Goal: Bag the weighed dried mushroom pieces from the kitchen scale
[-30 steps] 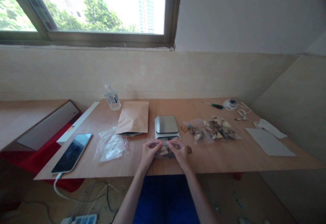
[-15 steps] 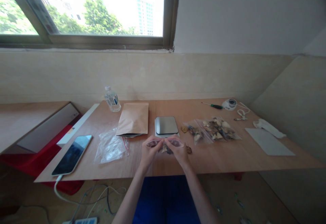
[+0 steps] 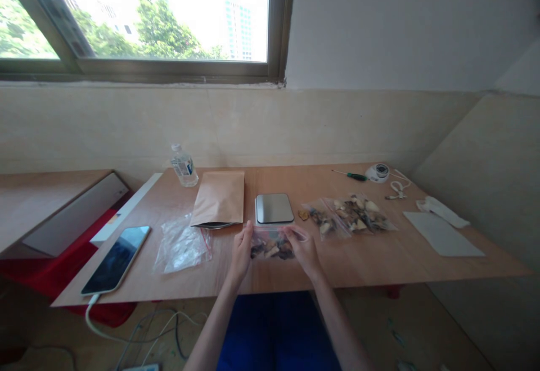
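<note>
Both my hands hold a small clear zip bag (image 3: pixel 270 245) of brown and pale dried pieces just above the wooden table (image 3: pixel 371 258), in front of a small kitchen scale (image 3: pixel 274 208). My left hand (image 3: pixel 241 250) pinches the bag's left top corner. My right hand (image 3: pixel 302 249) pinches the right top corner, fingers closed on the plastic. The bag hangs upright between them, and its contents sit in the lower half.
A brown paper pouch (image 3: pixel 219 199) and a water bottle (image 3: pixel 183 165) lie left of the scale. Empty clear bags (image 3: pixel 182 244) and a phone (image 3: pixel 116 258) on a cable lie further left. Filled bags (image 3: pixel 352 215), a screwdriver (image 3: pixel 350 175) and white paper (image 3: pixel 441 233) are on the right.
My hands have moved apart to the bag's two top corners and raised the bag upright. The view has shifted slightly.
</note>
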A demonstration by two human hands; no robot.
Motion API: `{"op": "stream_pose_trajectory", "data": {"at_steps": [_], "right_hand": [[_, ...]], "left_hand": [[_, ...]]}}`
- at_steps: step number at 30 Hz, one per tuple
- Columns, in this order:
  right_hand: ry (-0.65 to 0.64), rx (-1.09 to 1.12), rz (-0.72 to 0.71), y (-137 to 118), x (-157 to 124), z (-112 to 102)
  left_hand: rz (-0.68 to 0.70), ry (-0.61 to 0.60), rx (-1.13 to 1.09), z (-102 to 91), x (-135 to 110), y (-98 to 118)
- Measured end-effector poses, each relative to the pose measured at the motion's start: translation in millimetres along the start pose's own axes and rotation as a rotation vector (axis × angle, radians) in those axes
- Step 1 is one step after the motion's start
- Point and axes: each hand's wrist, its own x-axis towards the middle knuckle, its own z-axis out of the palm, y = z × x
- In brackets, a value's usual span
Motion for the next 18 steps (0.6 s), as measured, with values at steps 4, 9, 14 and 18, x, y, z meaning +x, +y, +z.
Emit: {"op": "stream_pose_trajectory", "data": {"at_steps": [4, 9, 14, 18], "right_hand": [[0.026, -0.001, -0.013, -2, -1, 4], [-0.046, -0.023, 0.013, -6, 3, -4], [0.455, -0.033, 0.069, 2, 39, -68], [0.881, -0.097, 0.038, 13, 79, -143]], "left_hand": [[-0.090, 0.013, -0.085, 7.1, 0, -1], [-0.150, 0.003, -0.125, 0.7, 5, -12], [-0.127, -0.128, -0.057, -24.7, 6, -10], [-0.135, -0.070, -0.024, -37.2, 0, -13]]}}
